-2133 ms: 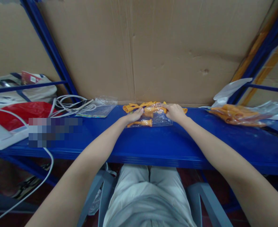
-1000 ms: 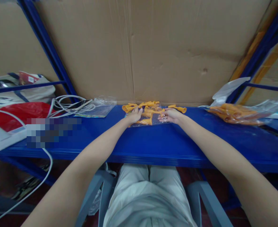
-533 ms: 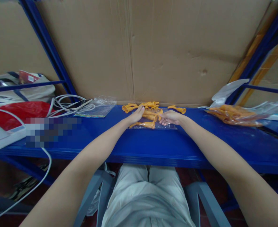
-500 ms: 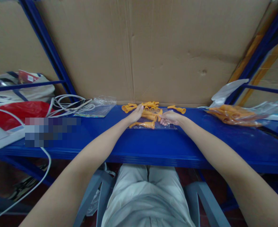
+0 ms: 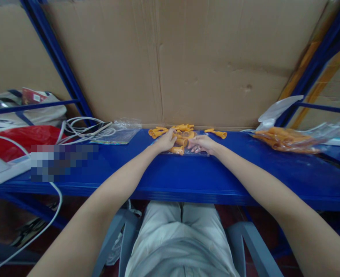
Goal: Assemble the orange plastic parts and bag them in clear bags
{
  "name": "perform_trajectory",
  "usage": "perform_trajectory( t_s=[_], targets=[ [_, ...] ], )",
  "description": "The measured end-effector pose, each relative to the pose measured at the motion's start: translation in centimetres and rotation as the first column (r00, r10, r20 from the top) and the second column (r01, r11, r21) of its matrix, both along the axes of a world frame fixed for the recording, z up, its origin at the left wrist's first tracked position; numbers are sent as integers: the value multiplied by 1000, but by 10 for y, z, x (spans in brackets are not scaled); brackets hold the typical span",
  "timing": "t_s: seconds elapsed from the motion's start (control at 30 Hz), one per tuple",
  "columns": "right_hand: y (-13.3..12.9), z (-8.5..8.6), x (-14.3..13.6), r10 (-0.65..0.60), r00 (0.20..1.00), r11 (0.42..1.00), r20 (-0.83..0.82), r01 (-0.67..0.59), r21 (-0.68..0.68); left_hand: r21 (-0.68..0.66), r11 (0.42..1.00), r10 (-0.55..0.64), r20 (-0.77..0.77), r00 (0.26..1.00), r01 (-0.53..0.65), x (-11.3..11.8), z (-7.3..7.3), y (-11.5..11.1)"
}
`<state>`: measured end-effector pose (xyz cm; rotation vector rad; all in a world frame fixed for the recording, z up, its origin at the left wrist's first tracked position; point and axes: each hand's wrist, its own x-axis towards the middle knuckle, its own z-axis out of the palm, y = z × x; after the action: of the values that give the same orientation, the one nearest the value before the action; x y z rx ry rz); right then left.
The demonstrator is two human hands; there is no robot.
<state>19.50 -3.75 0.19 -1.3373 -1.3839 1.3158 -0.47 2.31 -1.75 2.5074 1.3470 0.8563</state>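
Note:
A clear plastic bag (image 5: 201, 154) lies in front of me with several orange trumpet-shaped plastic pieces (image 5: 178, 150) in it. My left hand (image 5: 166, 141) is bent over the left end of the bag, its fingers closed round the bag and pieces; the fingertips are partly hidden. Curled fingers of my right hand (image 5: 201, 144) pinch the bag at its right side, close to the wide ends of the pieces. More loose orange pieces (image 5: 183, 127) lie just behind my hands, and a single orange piece (image 5: 216, 133) rests apart to the right.
A filled bag of orange pieces (image 5: 285, 140) sits on the right of the blue table (image 5: 170, 177). On the left are a flat clear bag (image 5: 123, 132), coiled white cables (image 5: 86, 129) and a red bag (image 5: 28, 136). Cardboard (image 5: 204, 69) stands behind, between blue posts (image 5: 57, 54).
The bag and its pieces have shifted slightly left. My right hand has moved left with it, and my left hand's fingers have bent further over the pieces.

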Motion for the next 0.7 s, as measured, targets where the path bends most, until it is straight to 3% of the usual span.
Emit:
perform_trajectory(
  t_s=[0.1,0.2,0.7],
  targets=[
    [-1,0,3,132,990,991,51,-132,7,32,998,-52,-111,993,56,-2,3,0],
    [-3,1,2,184,979,983,92,-184,-7,17,995,-90,-160,983,94,-4,5,-1],
    [-10,8,-2,193,972,981,133,-188,-48,-97,986,-155,-199,968,138,-5,12,-11]
  ],
)
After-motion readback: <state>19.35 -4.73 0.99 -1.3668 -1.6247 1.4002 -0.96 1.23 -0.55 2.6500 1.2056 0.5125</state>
